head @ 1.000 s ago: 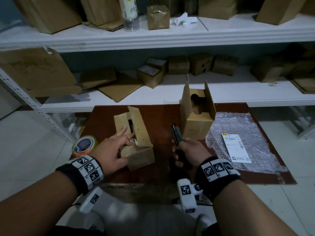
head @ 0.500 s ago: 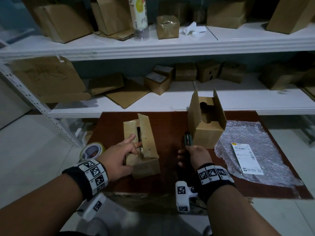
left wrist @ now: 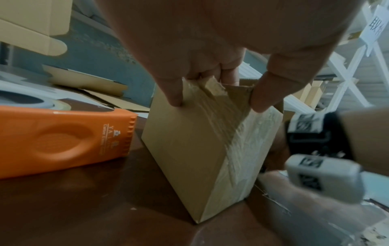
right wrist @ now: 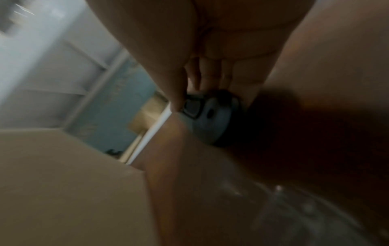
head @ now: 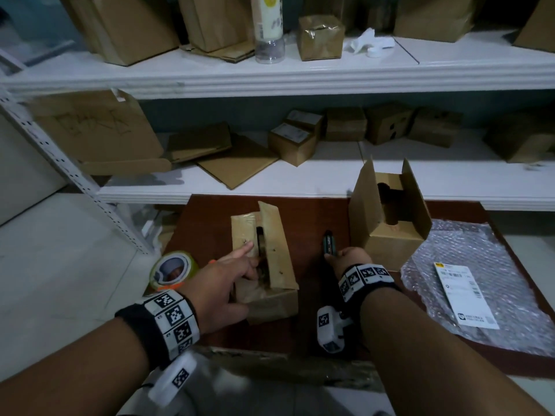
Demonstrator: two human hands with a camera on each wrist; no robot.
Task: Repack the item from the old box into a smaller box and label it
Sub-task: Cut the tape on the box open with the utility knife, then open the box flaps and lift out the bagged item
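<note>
A taped brown box [head: 277, 244], slit open along its top, sits mid-table. My left hand [head: 228, 277] grips its near top edge, with fingers curled into the slit and thumb on the side; the left wrist view shows the same grip of hand [left wrist: 210, 86] on box [left wrist: 189, 149]. My right hand [head: 348, 259] holds a dark box cutter [head: 328, 243] low over the table, just left of a second box [head: 390, 244] with raised flaps and a cardboard insert. In the right wrist view, fingers [right wrist: 200, 79] wrap the cutter [right wrist: 210, 114]. What the boxes hold is hidden.
Bubble wrap [head: 468, 259] with a white shipping label [head: 464, 295] on it lies at the right of the brown table [head: 312, 217]. An orange tape dispenser [head: 172, 267] sits at the left edge. White shelves behind carry several cardboard boxes.
My right hand has moved forward and brought the cutter down from an upright hold to low beside the open box. The left hand has stayed on the taped box.
</note>
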